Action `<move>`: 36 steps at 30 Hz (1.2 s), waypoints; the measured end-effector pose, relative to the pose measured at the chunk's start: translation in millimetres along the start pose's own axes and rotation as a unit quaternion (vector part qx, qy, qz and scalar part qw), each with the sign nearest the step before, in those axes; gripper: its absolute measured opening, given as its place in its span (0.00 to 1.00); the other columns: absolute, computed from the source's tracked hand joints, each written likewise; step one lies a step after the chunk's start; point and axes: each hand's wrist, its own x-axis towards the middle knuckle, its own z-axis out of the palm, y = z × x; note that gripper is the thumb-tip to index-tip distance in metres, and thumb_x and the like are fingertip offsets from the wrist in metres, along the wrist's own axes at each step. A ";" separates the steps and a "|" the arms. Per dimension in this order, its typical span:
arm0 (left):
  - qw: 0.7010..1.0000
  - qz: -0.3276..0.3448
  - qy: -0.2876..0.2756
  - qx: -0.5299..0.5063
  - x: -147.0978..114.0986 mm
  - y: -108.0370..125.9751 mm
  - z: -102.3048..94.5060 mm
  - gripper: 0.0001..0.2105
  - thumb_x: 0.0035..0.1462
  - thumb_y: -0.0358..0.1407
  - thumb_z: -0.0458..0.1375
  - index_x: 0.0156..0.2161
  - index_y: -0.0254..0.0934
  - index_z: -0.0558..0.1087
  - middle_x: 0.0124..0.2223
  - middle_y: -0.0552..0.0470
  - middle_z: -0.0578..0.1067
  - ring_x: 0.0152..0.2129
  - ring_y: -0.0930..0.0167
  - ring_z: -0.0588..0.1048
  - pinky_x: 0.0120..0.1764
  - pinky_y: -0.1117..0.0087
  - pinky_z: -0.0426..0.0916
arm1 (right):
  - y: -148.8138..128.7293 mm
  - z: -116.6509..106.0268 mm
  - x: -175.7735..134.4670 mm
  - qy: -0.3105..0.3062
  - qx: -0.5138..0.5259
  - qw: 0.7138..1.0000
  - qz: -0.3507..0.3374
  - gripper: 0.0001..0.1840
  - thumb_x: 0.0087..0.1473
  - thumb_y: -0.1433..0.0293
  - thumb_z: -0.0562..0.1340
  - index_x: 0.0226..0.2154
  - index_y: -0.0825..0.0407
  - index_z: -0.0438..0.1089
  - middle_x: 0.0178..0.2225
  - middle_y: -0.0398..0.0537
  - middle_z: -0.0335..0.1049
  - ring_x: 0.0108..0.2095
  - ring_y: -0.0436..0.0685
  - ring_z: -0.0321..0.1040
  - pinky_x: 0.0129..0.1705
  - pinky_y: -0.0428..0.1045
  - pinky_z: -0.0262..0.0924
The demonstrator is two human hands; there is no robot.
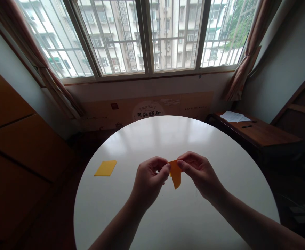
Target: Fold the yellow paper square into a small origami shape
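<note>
A small folded piece of orange-yellow paper (176, 176) is held up above the white round table (110, 208). My left hand (150, 177) pinches its upper left corner between thumb and fingers. At the upper right corner, my right hand (198, 172) pinches it in the same way. The paper's lower end hangs down between the hands, tapering to a rounded tip. Fingertips behind the paper are hidden. Off to the left on the table lies a flat stack of yellow square paper (105, 168), apart from both hands.
Past the table's far edge stands a printed cardboard panel (173, 100) below the barred window (173, 38). At right, a low wooden table (269, 133) bears white sheets (234, 116) and a dark pen (246, 126). A wooden cabinet (16, 156) stands at left.
</note>
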 end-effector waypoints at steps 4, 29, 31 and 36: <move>1.000 -0.005 0.005 -0.011 1.3 -0.4 -0.4 0.10 0.55 0.40 0.62 0.31 0.33 0.76 0.24 0.53 0.73 0.19 0.74 0.70 0.21 0.76 0.67 | 0.2 0.1 0.2 -0.013 0.005 1.000 0.021 0.14 0.54 0.60 0.70 0.38 0.52 0.75 0.36 0.48 0.75 0.37 0.57 0.73 0.36 0.49 0.69; 0.998 0.038 -0.045 0.034 4.9 -2.3 -7.9 0.10 0.59 0.40 0.61 0.38 0.34 0.76 0.36 0.47 0.78 0.32 0.67 0.76 0.34 0.69 0.72 | -3.9 1.8 1.1 -0.044 -0.107 0.993 0.009 0.13 0.53 0.58 0.70 0.32 0.52 0.78 0.31 0.48 0.77 0.35 0.57 0.73 0.39 0.50 0.66; 0.997 0.043 -0.044 0.050 4.8 -1.3 -7.6 0.08 0.58 0.38 0.62 0.34 0.34 0.76 0.33 0.48 0.77 0.31 0.67 0.75 0.34 0.69 0.71 | -5.6 3.9 0.8 -0.050 -0.140 0.989 0.000 0.14 0.54 0.58 0.70 0.31 0.52 0.78 0.30 0.47 0.77 0.34 0.57 0.72 0.39 0.50 0.66; 0.997 0.040 -0.045 0.055 5.2 -1.3 -8.7 0.07 0.58 0.37 0.61 0.32 0.34 0.76 0.32 0.49 0.77 0.30 0.68 0.75 0.33 0.70 0.70 | -6.7 5.7 1.0 -0.056 -0.168 0.984 -0.007 0.15 0.57 0.57 0.67 0.31 0.52 0.78 0.30 0.47 0.77 0.34 0.56 0.72 0.39 0.50 0.65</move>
